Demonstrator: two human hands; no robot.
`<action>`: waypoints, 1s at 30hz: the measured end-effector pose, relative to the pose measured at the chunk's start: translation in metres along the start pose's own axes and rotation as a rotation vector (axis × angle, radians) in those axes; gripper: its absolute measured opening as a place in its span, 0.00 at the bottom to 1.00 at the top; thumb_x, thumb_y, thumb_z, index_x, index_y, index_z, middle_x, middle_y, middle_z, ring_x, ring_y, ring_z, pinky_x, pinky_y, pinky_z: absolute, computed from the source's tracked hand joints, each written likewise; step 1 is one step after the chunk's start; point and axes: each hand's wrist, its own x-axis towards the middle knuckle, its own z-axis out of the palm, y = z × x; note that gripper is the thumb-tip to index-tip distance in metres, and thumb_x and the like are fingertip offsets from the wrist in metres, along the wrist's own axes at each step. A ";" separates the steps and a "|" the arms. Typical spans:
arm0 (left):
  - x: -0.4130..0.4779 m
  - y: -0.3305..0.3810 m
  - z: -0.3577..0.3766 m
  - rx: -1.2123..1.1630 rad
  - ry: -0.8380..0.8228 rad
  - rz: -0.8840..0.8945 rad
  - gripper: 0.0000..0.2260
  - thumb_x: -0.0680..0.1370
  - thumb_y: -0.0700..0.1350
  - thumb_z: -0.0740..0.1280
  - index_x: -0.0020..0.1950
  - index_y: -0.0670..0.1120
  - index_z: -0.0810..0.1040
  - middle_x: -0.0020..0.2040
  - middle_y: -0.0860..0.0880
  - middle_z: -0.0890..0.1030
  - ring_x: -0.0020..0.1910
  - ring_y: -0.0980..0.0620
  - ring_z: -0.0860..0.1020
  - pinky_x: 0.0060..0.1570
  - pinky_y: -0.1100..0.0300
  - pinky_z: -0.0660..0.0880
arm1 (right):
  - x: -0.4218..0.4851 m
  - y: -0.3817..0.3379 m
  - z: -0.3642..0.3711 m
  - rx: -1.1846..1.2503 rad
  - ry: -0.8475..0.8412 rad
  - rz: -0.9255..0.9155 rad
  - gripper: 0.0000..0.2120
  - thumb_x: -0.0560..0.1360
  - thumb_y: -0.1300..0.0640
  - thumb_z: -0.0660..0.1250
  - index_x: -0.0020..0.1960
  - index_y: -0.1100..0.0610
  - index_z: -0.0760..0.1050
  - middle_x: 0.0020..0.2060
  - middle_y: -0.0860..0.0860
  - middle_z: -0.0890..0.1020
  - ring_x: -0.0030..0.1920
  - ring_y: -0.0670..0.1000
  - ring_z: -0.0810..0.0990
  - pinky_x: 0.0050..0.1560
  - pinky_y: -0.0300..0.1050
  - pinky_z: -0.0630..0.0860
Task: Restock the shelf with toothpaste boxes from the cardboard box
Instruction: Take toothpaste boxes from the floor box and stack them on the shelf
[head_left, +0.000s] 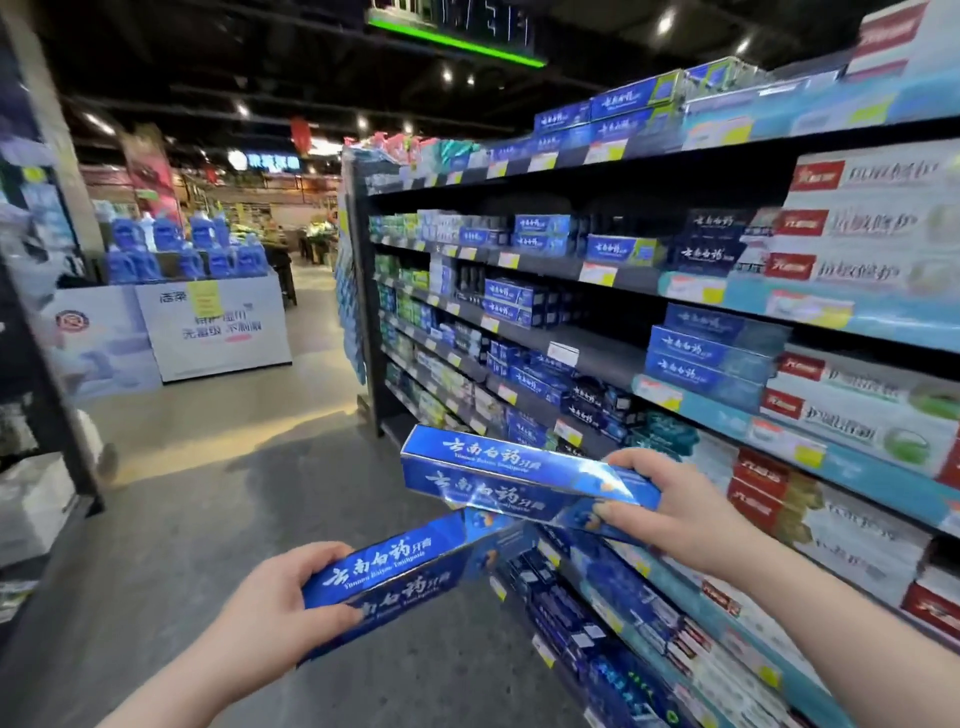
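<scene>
- Nearest, the left hand (270, 608) is low in the middle; its grip grasps one end of a blue toothpaste box (395, 564), with the fingers over the far edge and the thumb on the near side.
- Higher and to the right, the right hand (670, 504) has its grip round the end of a second toothpaste box (509, 467), just in front of the shelf (597, 358).
- Both boxes are in the air above the grey floor (234, 519); whether they touch, I cannot tell.
- Far on the left stands a display of blue bottles (187, 249).
</scene>
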 end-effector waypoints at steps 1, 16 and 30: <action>0.024 0.003 -0.004 0.027 0.008 0.016 0.21 0.59 0.51 0.72 0.43 0.73 0.72 0.43 0.65 0.80 0.34 0.61 0.78 0.34 0.69 0.73 | 0.024 0.003 -0.001 -0.010 0.011 -0.009 0.15 0.64 0.41 0.69 0.49 0.42 0.73 0.46 0.44 0.82 0.43 0.43 0.78 0.42 0.33 0.71; 0.307 -0.074 -0.052 0.012 0.030 0.057 0.19 0.58 0.56 0.68 0.47 0.56 0.76 0.44 0.57 0.81 0.43 0.60 0.77 0.44 0.66 0.72 | 0.296 0.021 0.020 -0.074 0.112 -0.050 0.14 0.69 0.58 0.72 0.42 0.41 0.72 0.39 0.40 0.80 0.33 0.34 0.75 0.33 0.27 0.69; 0.604 -0.094 -0.103 -0.049 -0.284 0.366 0.21 0.56 0.59 0.68 0.48 0.61 0.72 0.48 0.58 0.80 0.48 0.61 0.77 0.53 0.64 0.71 | 0.502 0.030 -0.004 -0.367 0.516 0.237 0.17 0.70 0.51 0.71 0.57 0.52 0.73 0.48 0.48 0.76 0.46 0.50 0.74 0.46 0.39 0.65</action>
